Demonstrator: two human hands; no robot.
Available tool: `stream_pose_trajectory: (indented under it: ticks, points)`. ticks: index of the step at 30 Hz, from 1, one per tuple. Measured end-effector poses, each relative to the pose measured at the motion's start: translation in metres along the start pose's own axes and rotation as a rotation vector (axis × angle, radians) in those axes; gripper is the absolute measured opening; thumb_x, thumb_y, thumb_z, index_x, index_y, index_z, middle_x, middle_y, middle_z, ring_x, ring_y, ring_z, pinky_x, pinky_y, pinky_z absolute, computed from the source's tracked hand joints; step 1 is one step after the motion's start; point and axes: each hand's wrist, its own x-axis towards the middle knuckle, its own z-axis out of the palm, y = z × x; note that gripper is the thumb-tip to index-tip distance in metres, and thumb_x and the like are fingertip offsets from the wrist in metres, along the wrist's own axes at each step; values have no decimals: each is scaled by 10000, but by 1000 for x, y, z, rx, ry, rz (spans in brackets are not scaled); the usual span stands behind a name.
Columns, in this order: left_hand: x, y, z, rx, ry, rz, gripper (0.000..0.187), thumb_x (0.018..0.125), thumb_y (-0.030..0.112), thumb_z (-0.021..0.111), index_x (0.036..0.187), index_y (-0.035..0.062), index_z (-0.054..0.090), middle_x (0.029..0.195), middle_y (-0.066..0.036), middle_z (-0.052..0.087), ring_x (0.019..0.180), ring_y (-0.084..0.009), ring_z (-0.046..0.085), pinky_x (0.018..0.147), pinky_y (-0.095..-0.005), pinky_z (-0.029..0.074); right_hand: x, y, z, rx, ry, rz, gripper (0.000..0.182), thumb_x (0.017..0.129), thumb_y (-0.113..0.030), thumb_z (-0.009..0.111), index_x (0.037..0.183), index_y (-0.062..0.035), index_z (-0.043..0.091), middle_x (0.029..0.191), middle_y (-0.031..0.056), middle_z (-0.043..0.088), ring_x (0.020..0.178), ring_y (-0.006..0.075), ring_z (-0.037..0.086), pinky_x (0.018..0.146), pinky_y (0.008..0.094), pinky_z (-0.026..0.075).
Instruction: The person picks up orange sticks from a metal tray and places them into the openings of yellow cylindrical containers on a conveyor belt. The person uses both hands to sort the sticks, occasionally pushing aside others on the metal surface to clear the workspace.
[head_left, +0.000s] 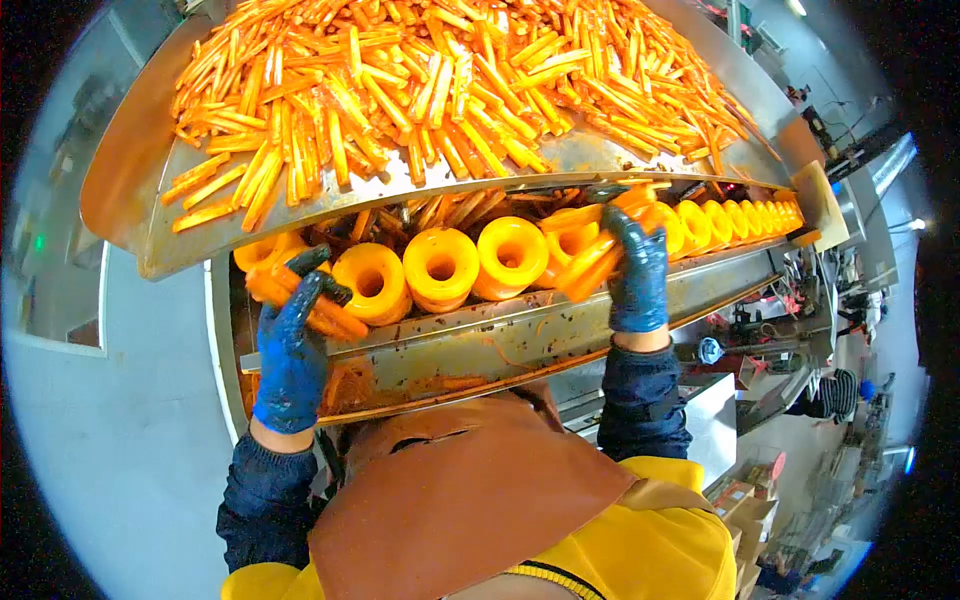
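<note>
My left hand (293,360), in a blue glove with a dark, stained palm, is closed around a few oily orange food sticks (335,318) beside the left end of a row of yellow, funnel-mouthed cups (441,268). Farther right, my right hand (640,275) in a matching glove grips another small bundle of orange sticks (588,272) over the cups, hiding part of the row. A big heap of the same glossy sticks (430,90) covers the metal tray (390,195) above the row. Some loose sticks lie in the gap behind the cups.
A metal trough (520,345) with dark specks and oily residue runs along my side of the cups. My brown apron (460,490) hangs against its edge. Cardboard boxes (750,520) stand at lower right, and a person in a striped top (835,393) is farther off.
</note>
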Motion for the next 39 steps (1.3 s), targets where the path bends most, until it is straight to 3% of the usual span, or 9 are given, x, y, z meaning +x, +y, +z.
stream_pose_trajectory:
  ticks: [10, 16, 20, 23, 26, 29, 31, 37, 39]
  points:
    - [10, 6, 2, -137, 114, -198, 368, 883, 164, 563, 1216, 17, 508, 999, -62, 574, 879, -201, 596, 827, -345, 479, 9, -4, -45, -213, -52, 419, 288, 828, -156, 652, 1059, 13, 627, 919, 44, 649, 812, 120, 584, 745, 264, 475]
    - [21, -1, 9, -93, 127, -212, 390, 894, 180, 562, 1243, 18, 496, 1001, -66, 582, 933, -206, 588, 860, -368, 485, 7, -15, -54, -8, 227, 225, 245, 881, -191, 592, 1049, -17, 634, 1014, 45, 628, 947, 129, 557, 828, 263, 431]
    - [24, -3, 23, -191, 156, -223, 388, 910, 191, 551, 1254, 22, 494, 1028, -71, 589, 948, -204, 591, 879, -378, 485, 5, -26, -10, 17, 165, 119, 170, 889, -99, 585, 1021, -14, 648, 986, 51, 650, 867, 135, 597, 759, 287, 483]
    - [25, 1, 34, -263, 162, -216, 391, 913, 178, 542, 1266, 21, 484, 1034, -80, 598, 962, -221, 591, 884, -378, 482, 5, -6, 27, -254, -157, -366, 201, 881, -119, 617, 1051, -13, 635, 946, 78, 671, 839, 162, 614, 735, 308, 496]
    - [25, 13, 43, -328, 111, -142, 392, 905, 141, 541, 1271, 18, 477, 1041, -90, 600, 979, -255, 588, 907, -384, 470, 3, -34, 45, -361, -315, 95, 216, 884, -133, 620, 1066, -17, 630, 922, 87, 674, 821, 160, 615, 749, 302, 496]
    - [24, 4, 20, -71, 1, 0, 431, 914, 145, 523, 1306, -6, 426, 1212, -117, 549, 1122, -231, 534, 996, -407, 423, 5, -32, 55, -72, -123, -7, 232, 880, -124, 627, 1076, 0, 625, 929, 94, 667, 819, 133, 600, 753, 285, 493]
    - [33, 10, 38, -259, 203, -69, 357, 896, 123, 551, 1235, 21, 509, 1063, -93, 602, 977, -210, 597, 867, -348, 481, 0, -36, 72, 11, -161, 49, 272, 866, -136, 649, 1096, 5, 619, 967, 96, 664, 850, 132, 601, 779, 286, 490]
    - [34, 6, 32, 640, -353, -41, 300, 905, 121, 553, 1176, -8, 564, 1096, -91, 620, 1007, -158, 583, 884, -291, 449, -13, -22, 92, -393, -442, -21, 441, 748, -247, 763, 1104, -39, 608, 1029, 152, 636, 954, 266, 615, 827, 338, 490]
    - [40, -4, 47, 135, -255, -102, 296, 907, 108, 539, 1174, -13, 578, 1153, -104, 608, 1069, -150, 557, 921, -271, 423, -12, -21, 83, -420, -384, -83, 383, 760, -215, 750, 1078, -48, 617, 1006, 126, 641, 898, 246, 621, 753, 334, 503]
